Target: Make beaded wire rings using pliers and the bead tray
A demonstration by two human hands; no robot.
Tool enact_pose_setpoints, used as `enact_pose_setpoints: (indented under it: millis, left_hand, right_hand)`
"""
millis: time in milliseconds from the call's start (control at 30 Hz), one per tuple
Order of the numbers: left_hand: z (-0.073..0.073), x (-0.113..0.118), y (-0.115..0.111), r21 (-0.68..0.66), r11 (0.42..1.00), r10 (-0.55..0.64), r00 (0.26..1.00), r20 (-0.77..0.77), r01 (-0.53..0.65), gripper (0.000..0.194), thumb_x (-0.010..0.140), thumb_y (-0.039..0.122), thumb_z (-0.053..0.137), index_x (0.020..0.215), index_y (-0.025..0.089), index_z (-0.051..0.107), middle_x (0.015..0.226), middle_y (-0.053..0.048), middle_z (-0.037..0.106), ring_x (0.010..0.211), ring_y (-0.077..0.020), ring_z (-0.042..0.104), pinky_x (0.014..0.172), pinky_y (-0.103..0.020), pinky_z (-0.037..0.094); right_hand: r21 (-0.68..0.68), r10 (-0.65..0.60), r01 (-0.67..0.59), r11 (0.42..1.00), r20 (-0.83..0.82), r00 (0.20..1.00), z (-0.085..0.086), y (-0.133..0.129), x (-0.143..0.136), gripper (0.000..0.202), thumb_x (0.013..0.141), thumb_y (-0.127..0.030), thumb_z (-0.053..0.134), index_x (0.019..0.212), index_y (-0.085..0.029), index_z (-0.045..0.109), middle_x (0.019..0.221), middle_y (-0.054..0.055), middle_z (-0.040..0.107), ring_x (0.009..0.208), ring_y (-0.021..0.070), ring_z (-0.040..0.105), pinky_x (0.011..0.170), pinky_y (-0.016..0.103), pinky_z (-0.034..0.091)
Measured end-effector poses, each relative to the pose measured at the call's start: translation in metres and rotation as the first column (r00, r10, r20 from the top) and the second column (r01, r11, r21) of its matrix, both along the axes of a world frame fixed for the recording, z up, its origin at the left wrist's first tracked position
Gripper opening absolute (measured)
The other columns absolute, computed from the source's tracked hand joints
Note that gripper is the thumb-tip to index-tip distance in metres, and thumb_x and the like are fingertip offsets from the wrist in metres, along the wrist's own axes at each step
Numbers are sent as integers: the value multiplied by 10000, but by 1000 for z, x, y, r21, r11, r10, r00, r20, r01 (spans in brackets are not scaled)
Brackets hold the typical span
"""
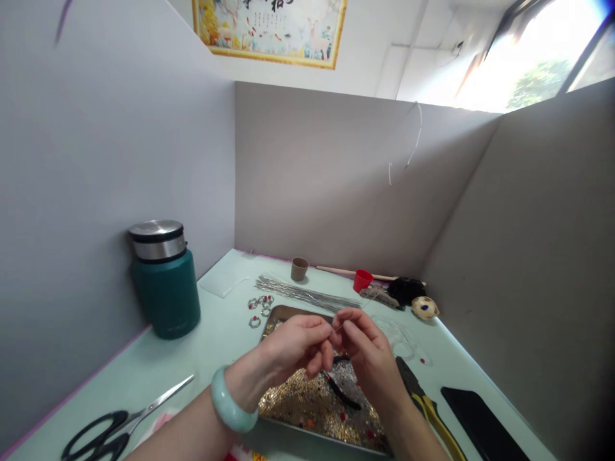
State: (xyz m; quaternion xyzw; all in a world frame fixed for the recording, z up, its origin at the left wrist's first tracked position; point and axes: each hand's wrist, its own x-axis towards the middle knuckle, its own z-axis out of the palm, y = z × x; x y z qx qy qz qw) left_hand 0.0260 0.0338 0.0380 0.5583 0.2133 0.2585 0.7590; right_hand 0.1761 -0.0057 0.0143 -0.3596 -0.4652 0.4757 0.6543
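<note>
My left hand [302,342], with a pale green bangle [234,400] at its wrist, is closed in a pinch. Close beside it, my right hand [368,349] also has its thumb and finger pinched together. A thin strand [340,326] runs between the two sets of fingertips; whether it is wire or thread I cannot tell. Below both hands lies a metal tray [327,434] filled with gold and silver beads [307,400], a few red ones among them. Small pliers with black handles [343,392] rest on the beads, partly hidden by my right hand.
Left are a green flask [168,291], scissors [129,419] and several beaded rings [254,322]. Behind the tray lie thin metal wires [302,291], a brown cup [299,269] and a red cup [362,280]. Yellow-handled pliers [430,410] and a black phone [483,422] lie right. Grey partitions [331,173] surround the table.
</note>
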Motion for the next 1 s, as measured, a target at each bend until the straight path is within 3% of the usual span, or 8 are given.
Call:
enact_pose_setpoints:
  millis: [133, 367, 567, 667, 767, 900, 1000]
  left_hand:
    - [1, 1, -3, -75, 995, -55, 995, 88, 62, 229, 882, 312, 464, 779, 128, 553, 533, -17, 610, 335, -49, 455, 354, -174, 289]
    - [-2, 8, -5, 50, 999, 13, 1000, 18, -14, 252, 891, 359, 443, 779, 142, 507, 532, -17, 611, 334, -60, 475, 358, -172, 338]
    - [0, 6, -3, 99, 995, 4, 999, -52, 1, 241, 872, 387, 450, 817, 156, 491, 595, -23, 632, 379, -83, 525, 402, -204, 406]
    - [-1, 4, -2, 225, 973, 96, 975, -198, -50, 252, 863, 394, 442, 789, 161, 504, 596, -12, 619, 376, -79, 511, 390, -200, 395]
    - [-5, 3, -1, 397, 912, 241, 920, -309, -106, 261, 854, 385, 436, 737, 166, 515, 605, -15, 624, 388, -92, 522, 380, -205, 387]
    - [-8, 3, -2, 455, 881, 306, 890, -339, -129, 276, 852, 402, 441, 754, 163, 538, 706, -47, 662, 443, -117, 571, 412, -229, 423]
    - [-4, 1, -3, 481, 856, 352, 894, -277, -188, 224, 818, 373, 520, 851, 158, 575, 829, -83, 673, 615, -159, 627, 490, -243, 461]
  right_hand:
    - [57, 46, -46, 997, 8, 999, -2, -1, -2, 129, 830, -334, 627, 909, -232, 616, 806, -14, 556, 669, 116, 493, 628, 239, 429]
    - [83, -90, 83, 993, 88, 992, -5, 1, -3, 107, 838, -326, 627, 851, -222, 604, 763, -34, 542, 640, 90, 457, 623, 198, 413]
    - [23, -57, 56, 998, 74, 996, -2, -1, -2, 139, 837, -341, 620, 828, -206, 587, 730, -32, 523, 601, 94, 438, 570, 206, 399]
    - [-5, -35, 36, 999, 122, 992, -2, -1, -1, 145, 835, -338, 617, 847, -196, 587, 745, -18, 538, 591, 100, 435, 552, 216, 388]
    - [-18, -48, 51, 999, 168, 985, -2, 0, -2, 168, 807, -348, 642, 840, -192, 590, 751, -11, 553, 581, 102, 433, 537, 217, 377]
    - [-17, -36, 40, 999, 169, 985, -1, 1, -3, 169, 793, -349, 655, 820, -198, 584, 705, -32, 535, 543, 91, 428, 505, 209, 361]
    - [-17, 14, -11, 1000, 158, 987, -1, 1, -3, 151, 815, -332, 638, 802, -201, 566, 692, -38, 538, 535, 88, 442, 494, 207, 368]
